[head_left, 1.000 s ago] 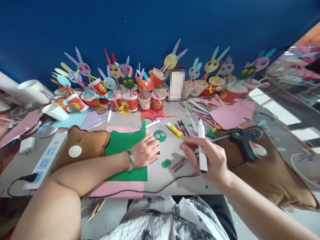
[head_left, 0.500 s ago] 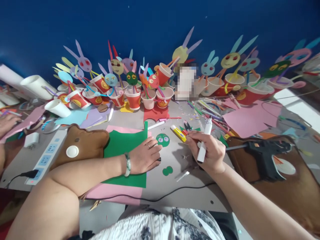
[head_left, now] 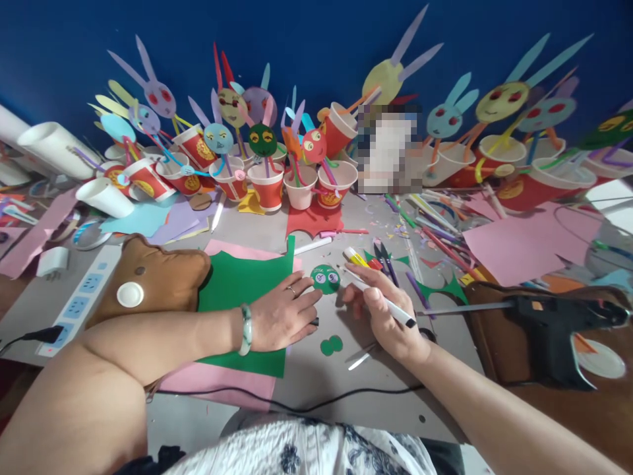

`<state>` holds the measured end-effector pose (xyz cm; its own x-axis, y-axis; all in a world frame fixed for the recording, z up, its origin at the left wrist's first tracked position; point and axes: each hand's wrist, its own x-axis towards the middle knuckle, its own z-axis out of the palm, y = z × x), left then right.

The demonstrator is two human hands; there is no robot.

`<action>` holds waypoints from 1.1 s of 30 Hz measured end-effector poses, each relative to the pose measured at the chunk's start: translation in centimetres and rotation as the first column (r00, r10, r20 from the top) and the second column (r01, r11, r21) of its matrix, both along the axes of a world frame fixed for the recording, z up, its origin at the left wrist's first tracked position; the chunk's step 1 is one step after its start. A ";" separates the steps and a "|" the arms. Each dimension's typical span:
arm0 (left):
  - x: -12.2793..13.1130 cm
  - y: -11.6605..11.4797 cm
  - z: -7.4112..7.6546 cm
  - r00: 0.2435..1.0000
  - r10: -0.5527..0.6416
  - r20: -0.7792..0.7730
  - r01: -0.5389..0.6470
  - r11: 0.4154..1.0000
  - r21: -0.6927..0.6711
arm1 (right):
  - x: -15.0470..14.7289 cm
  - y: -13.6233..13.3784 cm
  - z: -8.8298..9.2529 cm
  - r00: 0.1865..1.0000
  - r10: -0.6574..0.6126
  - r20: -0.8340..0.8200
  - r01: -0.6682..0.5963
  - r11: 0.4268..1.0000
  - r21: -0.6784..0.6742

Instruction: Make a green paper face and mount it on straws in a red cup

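Note:
A green paper disc (head_left: pixel 325 280) with two pale eyes and white brow marks lies on the table. My left hand (head_left: pixel 284 311) rests on a green sheet (head_left: pixel 242 277), its fingers stretched toward the disc's left edge. From under those fingers pokes a small black piece (head_left: pixel 315 322), mostly hidden. In my right hand (head_left: pixel 383 303) is a white marker (head_left: pixel 388 305), its tip close to the disc's upper right edge. Below the disc are two small joined green circles (head_left: pixel 331 345). A yellow glue stick (head_left: pixel 356 257) and dark-handled scissors (head_left: pixel 384 260) sit beyond my right hand.
Paper cups with rabbit-faced figures (head_left: pixel 264 188) line the blue wall. A glue gun (head_left: pixel 548 336) lies on a brown pad at right. At left are a brown bear-shaped piece (head_left: pixel 163 270) and a power strip (head_left: pixel 82 297). A black cord (head_left: pixel 306 409) crosses the front.
My right hand has moved left and turned the marker from upright to slanted, bringing its tip close to the green disc. My left hand stays by the disc. The view has shifted slightly.

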<state>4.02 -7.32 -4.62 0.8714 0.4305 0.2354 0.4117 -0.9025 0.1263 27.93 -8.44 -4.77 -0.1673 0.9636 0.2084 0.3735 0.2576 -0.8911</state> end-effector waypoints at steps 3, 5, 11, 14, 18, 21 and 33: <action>0.0 -0.1 0.0 1.000 0.001 -0.003 0.000 1.000 0.008 | 0.0 0.2 -0.1 0.998 -0.064 0.024 0.064 0.998 0.011; 0.0 -0.1 0.0 1.000 -0.005 -0.007 0.006 1.000 0.017 | -0.1 0.4 -0.1 0.988 -0.154 0.033 0.154 0.988 0.005; 0.0 -0.4 0.1 1.000 0.015 0.022 -0.017 0.998 0.052 | -0.6 0.8 0.6 0.948 -0.217 0.232 0.202 0.976 0.084; 0.0 -0.4 0.1 1.000 0.020 0.025 -0.021 0.998 0.059 | -0.9 0.6 0.9 0.951 -0.168 0.260 0.151 0.985 0.084; 0.0 -0.4 0.1 0.999 0.021 0.027 -0.022 0.998 0.061 | -1.1 0.5 0.9 0.959 -0.098 0.267 0.078 0.994 0.082; 0.0 -0.4 0.2 0.999 0.020 0.029 -0.021 0.999 0.048 | -1.0 0.6 0.7 0.954 -0.057 0.296 0.020 0.992 0.126; 0.0 -0.5 0.2 0.999 0.030 0.020 -0.031 0.999 0.042 | -1.0 0.7 0.2 0.951 0.027 0.307 -0.085 0.980 0.178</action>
